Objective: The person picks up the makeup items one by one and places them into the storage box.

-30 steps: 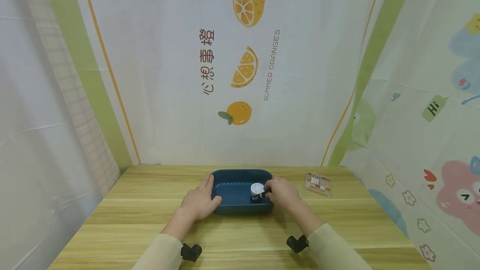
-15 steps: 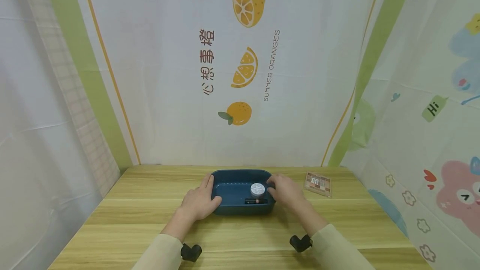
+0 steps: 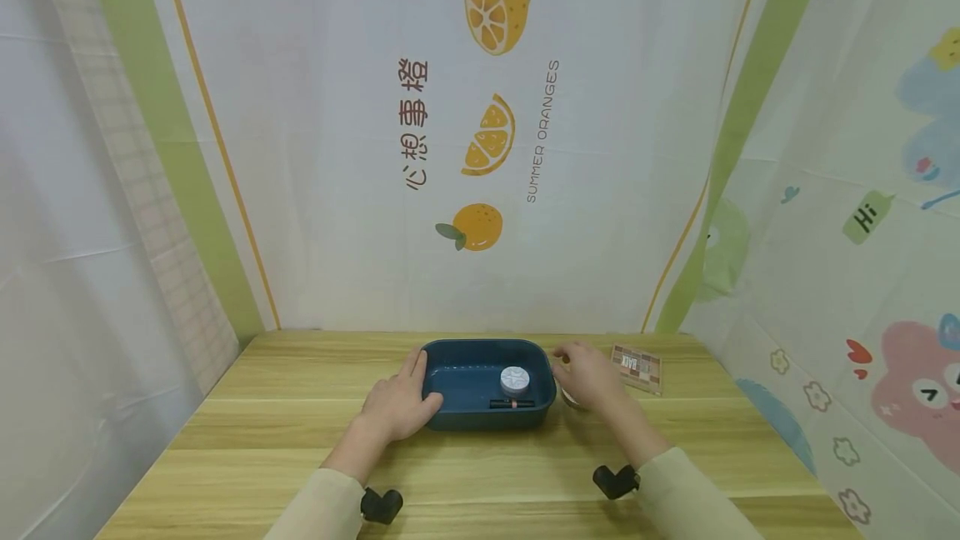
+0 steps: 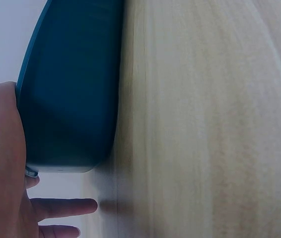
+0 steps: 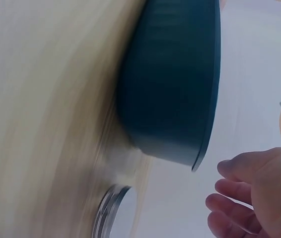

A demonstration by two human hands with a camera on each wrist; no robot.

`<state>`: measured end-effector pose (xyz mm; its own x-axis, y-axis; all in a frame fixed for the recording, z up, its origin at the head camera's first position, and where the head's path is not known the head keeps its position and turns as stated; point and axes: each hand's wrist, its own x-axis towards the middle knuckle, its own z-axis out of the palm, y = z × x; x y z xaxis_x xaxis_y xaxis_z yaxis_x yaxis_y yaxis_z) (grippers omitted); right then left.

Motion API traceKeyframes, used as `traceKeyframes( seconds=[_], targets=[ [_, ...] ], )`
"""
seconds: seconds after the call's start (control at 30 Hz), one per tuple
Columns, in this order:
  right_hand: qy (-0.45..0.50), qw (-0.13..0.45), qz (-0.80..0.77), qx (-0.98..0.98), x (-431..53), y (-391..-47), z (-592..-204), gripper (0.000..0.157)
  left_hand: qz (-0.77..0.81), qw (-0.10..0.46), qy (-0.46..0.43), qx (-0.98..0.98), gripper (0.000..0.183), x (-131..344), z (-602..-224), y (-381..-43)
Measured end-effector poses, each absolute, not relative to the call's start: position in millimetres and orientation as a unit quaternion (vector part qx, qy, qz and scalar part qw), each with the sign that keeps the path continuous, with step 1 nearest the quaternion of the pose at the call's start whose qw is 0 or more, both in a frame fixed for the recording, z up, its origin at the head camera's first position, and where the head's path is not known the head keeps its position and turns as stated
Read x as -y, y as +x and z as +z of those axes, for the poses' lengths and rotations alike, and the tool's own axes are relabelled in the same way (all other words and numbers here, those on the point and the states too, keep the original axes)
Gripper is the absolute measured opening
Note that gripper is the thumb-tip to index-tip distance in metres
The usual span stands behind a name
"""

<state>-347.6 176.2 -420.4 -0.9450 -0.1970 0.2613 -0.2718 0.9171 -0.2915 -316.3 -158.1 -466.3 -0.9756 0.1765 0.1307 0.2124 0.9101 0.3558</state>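
My left hand [image 3: 397, 402] holds the left end of a dark blue rectangular basin [image 3: 483, 421], thumb over the rim. In the left wrist view two fingers extend past the basin's corner. Inside the basin, toward its right end, sit a round white case [image 3: 514, 379] with an embossed lid and a black lipstick-like tube [image 3: 512, 404] with a pinkish band. My right hand [image 3: 591, 375] hovers just right of the basin with loosely bent fingers, holding nothing. Below it a round silver-edged case [image 5: 116, 212] rests on the table, mostly hidden by the hand in the head view.
An eyeshadow palette [image 3: 636, 369] with brown and pink squares lies on the wooden table [image 3: 480, 482], right of my right hand. A white cloth [image 3: 345, 190] printed with oranges hangs behind the table, and more printed cloth hangs at both sides.
My right hand has let go of the black tube, which now lies in the basin, and has moved out over the right rim. The left hand has stayed on the basin.
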Motion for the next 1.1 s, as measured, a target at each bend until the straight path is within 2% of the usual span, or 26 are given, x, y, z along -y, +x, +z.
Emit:
traceKeyframes(
  seconds=[0.43, 0.87, 1.1],
  targets=[
    [0.11, 0.112, 0.151, 0.976, -201.3, -351.0, -426.8, 0.034, -0.189, 0.046, -0.098, 0.976, 0.086, 157.7, -462.1, -311.5],
    [0.09, 0.061, 0.171, 0.979, -225.6, -354.5, -448.5, 0.078, -0.187, 0.04, -0.095, 0.977, 0.086, 157.0, -459.5, -310.5],
    [0.088, 0.066, 0.148, 0.983, -230.6, -353.0, -456.5, 0.082, -0.184, 0.04, -0.093, 0.978, 0.087, 157.6, -461.1, -312.2]
  ],
)
